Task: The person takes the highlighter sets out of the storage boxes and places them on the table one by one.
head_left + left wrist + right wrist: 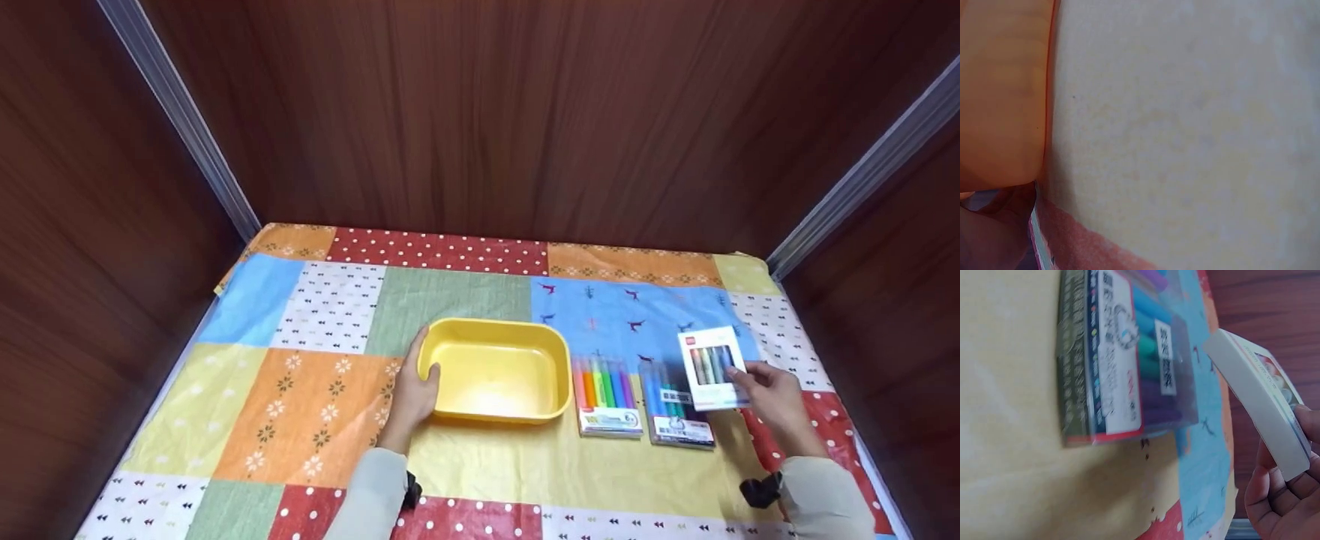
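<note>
A yellow plastic basin (495, 375) stands on the patchwork cloth. At its left side my left hand (412, 386) grips the wall, thumb over the rim and fingers along the outside. My right hand (776, 397) pinches a white box (716, 397) by its right edge; colored sticks are pictured on its front. The box is raised and tilted, as the right wrist view also shows. Below and left of it lies a clear case of blue, green and purple pens (679, 427). Between that case and the basin lies a clear case of rainbow-colored markers (609, 421).
The patchwork cloth (300, 420) covers the table. Dark wood panels (465, 127) rise at the back and both sides, with metal posts (187, 120) at the corners. Black wrist straps (760, 491) sit at both sleeves.
</note>
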Tool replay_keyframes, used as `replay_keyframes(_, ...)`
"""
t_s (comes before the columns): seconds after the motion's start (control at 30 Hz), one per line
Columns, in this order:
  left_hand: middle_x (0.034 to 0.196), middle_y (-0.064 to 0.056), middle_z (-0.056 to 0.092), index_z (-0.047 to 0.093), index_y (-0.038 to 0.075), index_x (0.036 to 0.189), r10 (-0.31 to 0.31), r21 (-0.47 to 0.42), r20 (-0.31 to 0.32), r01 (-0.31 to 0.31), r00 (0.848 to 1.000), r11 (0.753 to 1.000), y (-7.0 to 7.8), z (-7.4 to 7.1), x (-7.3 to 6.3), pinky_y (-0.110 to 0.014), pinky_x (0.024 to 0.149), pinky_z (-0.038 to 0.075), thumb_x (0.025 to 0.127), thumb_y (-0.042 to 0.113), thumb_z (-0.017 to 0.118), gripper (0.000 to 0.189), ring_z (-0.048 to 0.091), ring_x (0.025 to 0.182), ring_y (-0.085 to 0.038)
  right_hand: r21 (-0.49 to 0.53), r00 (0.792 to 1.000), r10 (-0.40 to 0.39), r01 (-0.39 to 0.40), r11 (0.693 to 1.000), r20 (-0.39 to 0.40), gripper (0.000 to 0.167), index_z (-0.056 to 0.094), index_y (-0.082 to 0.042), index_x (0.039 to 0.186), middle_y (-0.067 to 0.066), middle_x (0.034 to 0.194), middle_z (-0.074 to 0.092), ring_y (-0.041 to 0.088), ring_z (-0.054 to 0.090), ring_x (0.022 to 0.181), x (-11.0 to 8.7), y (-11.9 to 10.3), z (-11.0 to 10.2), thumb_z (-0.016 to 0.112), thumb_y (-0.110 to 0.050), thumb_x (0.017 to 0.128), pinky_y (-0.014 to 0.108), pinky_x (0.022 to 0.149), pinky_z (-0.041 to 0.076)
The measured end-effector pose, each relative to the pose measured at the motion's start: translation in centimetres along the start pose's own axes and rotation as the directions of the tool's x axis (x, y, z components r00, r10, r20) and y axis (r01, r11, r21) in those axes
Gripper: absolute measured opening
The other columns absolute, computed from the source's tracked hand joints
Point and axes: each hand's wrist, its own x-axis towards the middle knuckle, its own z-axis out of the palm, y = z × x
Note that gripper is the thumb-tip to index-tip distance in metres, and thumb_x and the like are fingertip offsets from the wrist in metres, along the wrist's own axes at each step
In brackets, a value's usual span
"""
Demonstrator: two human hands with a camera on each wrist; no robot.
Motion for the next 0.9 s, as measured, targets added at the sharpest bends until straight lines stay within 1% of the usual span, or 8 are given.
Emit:
replay_keyframes(0.07, 0.166, -0.01, 0.03, 0.029, 0.027, 0.159, -0.001, -0.003, -0.001, 0.001, 1.0, 1.0, 0.0, 0.0, 0.0, -0.061, 0.123, 0.028, 0.099, 0.006, 0.054, 0.069, 0.032, 0.15, -0.043, -0.007, 1.0, -0.001, 0.001, 1.0, -0.018, 0.058, 0.049, 0.006, 0.141, -0.008, 0.096, 0.062, -0.002, 0.058, 0.08, 0.0, 0.5, -0.1, 0.056, -0.035, 0.102, 0.015, 0.07, 0.055)
replay_keyframes(0.13, 0.166, -0.01, 0.03, 0.029, 0.027, 0.159, 0.0, -0.001, -0.005, 0.0, 1.0, 1.0, 0.0, 0.0, 0.1, -0.062, 0.123, 0.028, 0.099, 0.006, 0.055, 0.069, 0.033, 0.15, -0.044, -0.016, 1.0, 0.0, -0.001, 1.0, -0.031, 0.057, 0.05, 0.008, 0.14, -0.008, 0.093, 0.062, -0.002, 0.058, 0.078, 0.0, 1.0, -0.2, 0.057, -0.034, 0.102, 0.015, 0.069, 0.055)
replay_keyframes(0.33, 0.166, -0.009, 0.03, 0.029, 0.028, 0.159, 0.0, -0.002, -0.006, 0.0, 1.0, 1.0, 0.0, 0.0, 0.1, -0.06, 0.124, 0.027, 0.098, 0.005, 0.055, 0.071, 0.032, 0.15, -0.042, -0.039, 0.998, 0.064, -0.065, 0.997, -0.019, 0.061, 0.047, 0.009, 0.141, 0.0, 0.101, 0.063, -0.001, 0.057, 0.079, 0.2, 2.5, -0.6, 0.055, -0.037, 0.102, 0.016, 0.068, 0.054)
replay_keyframes(0.47, 0.166, -0.009, 0.032, 0.031, 0.024, 0.159, 0.015, -0.012, -0.011, -0.015, 1.0, 1.0, 0.0, 0.0, 0.1, -0.059, 0.125, 0.027, 0.098, 0.004, 0.055, 0.069, 0.032, 0.151, -0.041, -0.032, 0.997, 0.073, -0.074, 0.997, -0.036, 0.058, 0.048, 0.013, 0.14, 0.003, 0.101, 0.064, -0.002, 0.056, 0.077, 0.3, 3.6, -0.6, 0.055, -0.03, 0.102, 0.016, 0.067, 0.054)
replay_keyframes(0.57, 0.166, -0.01, 0.032, 0.032, 0.023, 0.159, 0.015, -0.017, -0.014, -0.015, 1.0, 1.0, 0.1, 0.0, 0.0, -0.059, 0.124, 0.028, 0.098, 0.004, 0.055, 0.068, 0.032, 0.151, -0.041, -0.015, 0.996, 0.085, -0.085, 0.996, -0.028, 0.057, 0.048, 0.013, 0.14, 0.001, 0.1, 0.064, -0.003, 0.056, 0.077, 0.3, 4.1, -0.7, 0.054, -0.03, 0.102, 0.016, 0.067, 0.055)
replay_keyframes(0.7, 0.166, -0.01, 0.032, 0.031, 0.024, 0.159, 0.009, -0.012, -0.009, -0.009, 1.0, 1.0, 0.1, 0.0, 0.0, -0.06, 0.124, 0.028, 0.098, 0.004, 0.055, 0.069, 0.032, 0.15, -0.042, -0.001, 0.993, 0.116, -0.116, 0.993, 0.003, 0.062, 0.043, 0.011, 0.144, -0.001, 0.1, 0.063, -0.001, 0.058, 0.078, 0.2, 4.6, -0.9, 0.053, -0.035, 0.103, 0.017, 0.068, 0.055)
replay_keyframes(0.9, 0.166, -0.011, 0.032, 0.031, 0.024, 0.159, 0.005, -0.004, -0.008, -0.005, 1.0, 1.0, 0.1, 0.0, 0.0, -0.059, 0.125, 0.027, 0.098, 0.004, 0.055, 0.069, 0.033, 0.15, -0.042, 0.008, 0.99, 0.141, -0.141, 0.99, 0.011, 0.065, 0.039, 0.01, 0.147, -0.004, 0.096, 0.064, 0.001, 0.058, 0.079, 0.0, 5.1, -1.1, 0.051, -0.037, 0.103, 0.02, 0.068, 0.055)
